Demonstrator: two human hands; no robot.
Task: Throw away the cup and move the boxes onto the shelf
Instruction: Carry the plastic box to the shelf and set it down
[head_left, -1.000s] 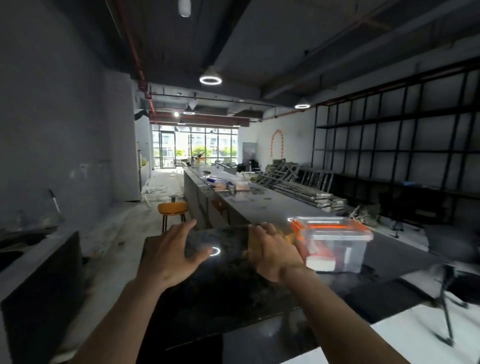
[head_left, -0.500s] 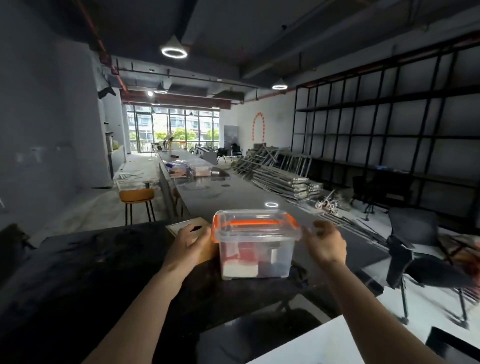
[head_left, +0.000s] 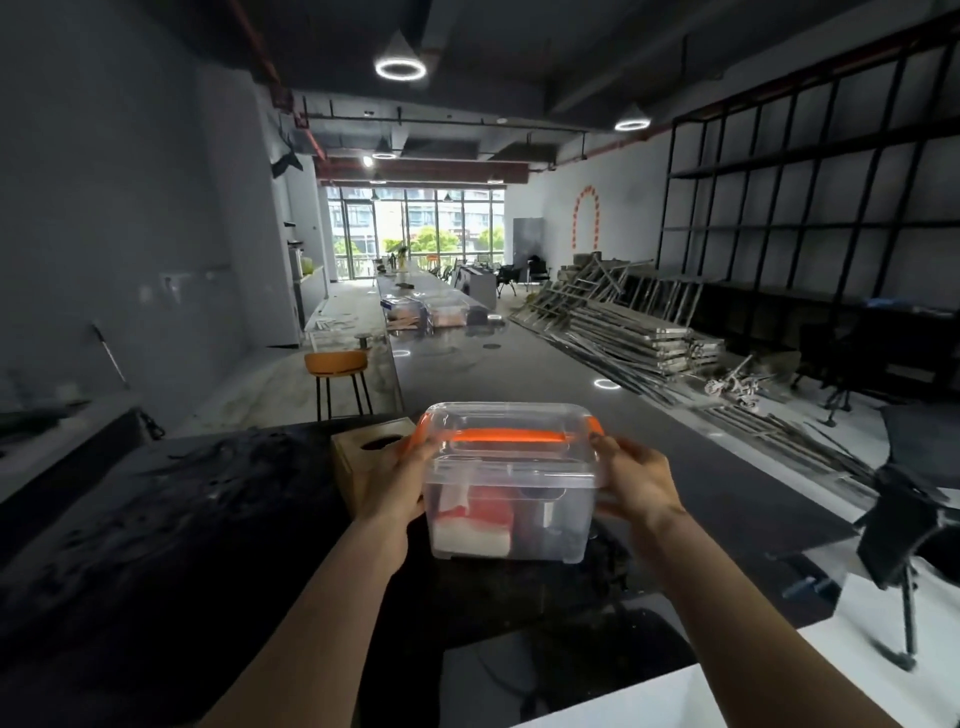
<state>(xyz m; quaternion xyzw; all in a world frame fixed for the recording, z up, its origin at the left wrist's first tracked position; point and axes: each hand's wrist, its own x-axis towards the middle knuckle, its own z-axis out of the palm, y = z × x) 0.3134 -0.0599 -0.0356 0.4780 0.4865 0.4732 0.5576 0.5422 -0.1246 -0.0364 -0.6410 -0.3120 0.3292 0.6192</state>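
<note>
Fingers: both sets are curled against the end walls of the clear box, just under its lid, holding it between them.
Left hand: pressed flat to the box's left end, thumb up by the orange latch; forearm reaches in from below.
Wooden tissue box: just beside the clear box on its left, partly hidden behind the left hand, standing on the dark counter.
Clear box: over the near end of the dark counter, level, lid shut, orange handle lying flat across the top; whether its base touches the counter I cannot tell. Red and white contents show through the wall.
Right hand: clasped on the box's right end, fingertips wrapped over the lid rim.
Orange stool: well beyond the clear box, to its left, on the floor.
Black shelf: against the wall far to the right of the clear box.
</note>
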